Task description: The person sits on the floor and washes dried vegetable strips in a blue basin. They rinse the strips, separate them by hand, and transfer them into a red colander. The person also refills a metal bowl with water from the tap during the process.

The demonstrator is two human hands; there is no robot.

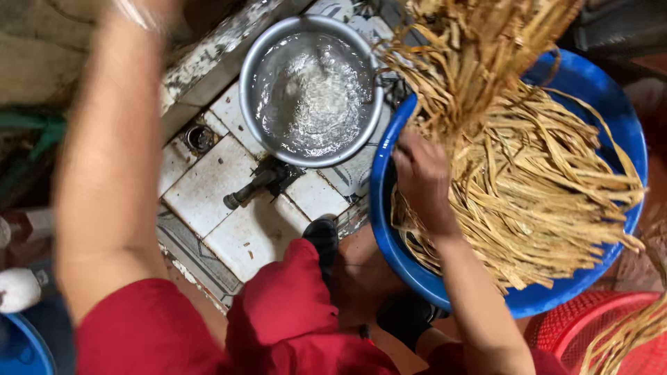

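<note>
Clutching tan dried strips in right-hand grip, blue basin, left hand's grip unseen

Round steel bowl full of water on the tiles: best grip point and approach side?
Probably the rolled rim of the round steel bowl, at the left edge, coming from the left. That side is open over the white tiled floor, while the right edge sits close to the blue plastic basin and its tan dried strips. Being water-filled, it should stay level; two opposite rim points are safer.

Left hand blurred, cut off at top — grip unreadable.
</note>
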